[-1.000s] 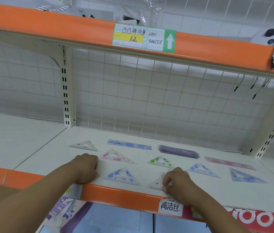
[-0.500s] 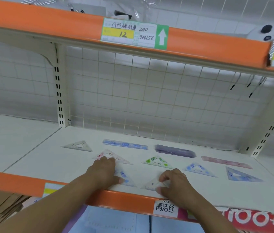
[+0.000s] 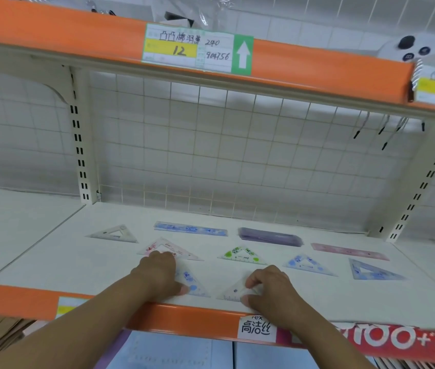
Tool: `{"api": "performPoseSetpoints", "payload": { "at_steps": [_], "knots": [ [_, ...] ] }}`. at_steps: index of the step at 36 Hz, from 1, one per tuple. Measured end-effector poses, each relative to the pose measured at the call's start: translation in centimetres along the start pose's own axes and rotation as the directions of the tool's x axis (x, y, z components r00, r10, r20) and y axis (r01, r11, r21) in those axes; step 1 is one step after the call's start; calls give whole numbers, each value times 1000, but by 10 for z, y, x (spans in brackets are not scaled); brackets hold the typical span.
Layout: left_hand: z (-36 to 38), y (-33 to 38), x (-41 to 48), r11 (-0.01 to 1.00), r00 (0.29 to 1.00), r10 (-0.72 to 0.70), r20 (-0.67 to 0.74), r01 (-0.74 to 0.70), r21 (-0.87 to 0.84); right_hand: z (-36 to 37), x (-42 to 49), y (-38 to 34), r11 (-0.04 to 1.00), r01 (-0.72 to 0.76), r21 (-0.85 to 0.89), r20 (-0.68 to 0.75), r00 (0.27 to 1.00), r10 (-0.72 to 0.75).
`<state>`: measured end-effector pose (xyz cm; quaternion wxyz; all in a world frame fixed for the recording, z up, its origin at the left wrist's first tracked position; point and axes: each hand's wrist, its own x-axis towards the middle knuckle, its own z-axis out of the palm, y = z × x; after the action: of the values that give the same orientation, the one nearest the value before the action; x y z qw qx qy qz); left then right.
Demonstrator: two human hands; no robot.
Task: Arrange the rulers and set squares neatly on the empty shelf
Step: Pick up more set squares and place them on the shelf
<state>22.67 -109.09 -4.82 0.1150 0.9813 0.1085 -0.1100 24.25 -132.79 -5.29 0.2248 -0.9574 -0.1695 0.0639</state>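
Set squares and rulers lie flat in rows on the shelf, most of them well behind its orange front edge. Just behind that edge, our left hand holds a blue set square with curled fingers, and our right hand pinches a clear set square. We judge that only these two need straightening.

7 patterned set squares and 3 rulers lie flat in rows on the white shelf.

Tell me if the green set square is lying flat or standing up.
Flat: the green set square lies on the shelf, with no edge lifted.
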Motion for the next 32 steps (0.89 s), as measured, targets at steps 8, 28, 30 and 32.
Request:
{"api": "performPoseSetpoints", "payload": {
  "at_steps": [8,28,30,32],
  "knots": [
    [1,-1,2,1000,1000,-2,14,2,-19,2,2,-1,1000,3,-28,9,1000,-3],
    [0,-4,1,999,999,32,14,-31,-29,3,5,-2,999,2,-37,10,1000,-2],
    [0,-5,0,999,999,38,9,-37,-37,4,5,0,1000,13,-24,6,1000,-12],
    [1,-6,-1,998,999,43,1,-43,-45,4,4,1,1000,12,-3,10,1000,-12]
  ]
}}
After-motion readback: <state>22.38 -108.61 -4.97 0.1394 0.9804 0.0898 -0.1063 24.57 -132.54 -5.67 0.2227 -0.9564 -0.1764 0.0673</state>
